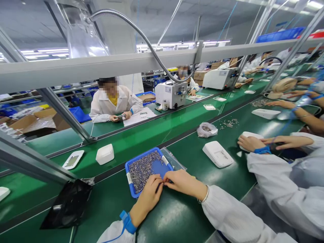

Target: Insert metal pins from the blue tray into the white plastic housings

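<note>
My left hand (pixel 149 194), with a blue strap at its wrist, rests over the near edge of a shallow blue tray (pixel 129 180). My right hand (pixel 184 183) comes in from the other side, just off the tray's near right corner. The fingertips of both hands are pinched and meet there; anything between them is too small to make out. Many small metal parts (pixel 143 170), which look like screws or pins, fill most of the tray, and its right end shows bare blue bottom. A clear plastic bag (pixel 174 158) lies partly behind the tray.
A white device housing (pixel 218 154) and a bag of small parts (pixel 207 129) lie to the right, beside a co-worker's hands (pixel 249 142). A black bag (pixel 68 204) sits at left. White units (pixel 105 154) stand on the green belt. A metal rail (pixel 113 65) crosses overhead.
</note>
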`<action>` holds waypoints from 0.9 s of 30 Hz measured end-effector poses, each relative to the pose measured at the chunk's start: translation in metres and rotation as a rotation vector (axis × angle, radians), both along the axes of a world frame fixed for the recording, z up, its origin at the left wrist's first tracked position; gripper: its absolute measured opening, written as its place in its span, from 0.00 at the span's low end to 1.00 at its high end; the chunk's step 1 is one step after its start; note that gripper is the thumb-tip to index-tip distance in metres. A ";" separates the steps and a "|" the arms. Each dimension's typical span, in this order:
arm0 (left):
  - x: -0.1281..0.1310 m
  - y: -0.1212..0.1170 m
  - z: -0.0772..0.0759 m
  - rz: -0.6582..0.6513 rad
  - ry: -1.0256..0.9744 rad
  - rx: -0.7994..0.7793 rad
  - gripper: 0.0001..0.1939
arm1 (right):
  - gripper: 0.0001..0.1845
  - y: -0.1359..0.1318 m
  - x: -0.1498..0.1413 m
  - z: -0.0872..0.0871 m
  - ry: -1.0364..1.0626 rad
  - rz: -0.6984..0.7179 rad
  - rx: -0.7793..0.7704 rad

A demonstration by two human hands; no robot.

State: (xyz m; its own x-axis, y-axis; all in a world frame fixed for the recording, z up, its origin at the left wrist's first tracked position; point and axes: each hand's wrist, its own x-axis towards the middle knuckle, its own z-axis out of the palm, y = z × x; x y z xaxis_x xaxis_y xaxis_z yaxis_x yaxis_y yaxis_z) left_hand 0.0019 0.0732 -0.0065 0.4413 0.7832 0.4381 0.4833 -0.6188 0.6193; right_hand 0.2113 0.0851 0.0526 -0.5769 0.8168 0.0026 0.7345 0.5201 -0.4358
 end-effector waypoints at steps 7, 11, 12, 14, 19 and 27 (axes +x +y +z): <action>-0.002 0.006 -0.008 0.016 0.187 0.305 0.12 | 0.11 -0.004 -0.001 -0.007 -0.158 0.021 0.200; -0.002 0.007 -0.003 0.033 0.293 0.370 0.14 | 0.10 -0.005 0.008 -0.016 -0.117 0.003 0.282; -0.002 0.008 -0.002 0.027 0.320 0.372 0.15 | 0.10 -0.004 0.012 -0.020 -0.103 -0.005 0.301; -0.004 0.011 0.000 0.000 0.376 0.353 0.16 | 0.11 -0.003 0.019 -0.028 -0.070 -0.006 0.339; -0.007 0.017 0.000 0.091 0.486 0.195 0.18 | 0.17 -0.011 0.037 -0.037 0.039 -0.072 0.315; -0.002 -0.001 0.001 0.266 0.454 0.168 0.34 | 0.28 -0.013 0.134 -0.066 0.232 -0.445 0.133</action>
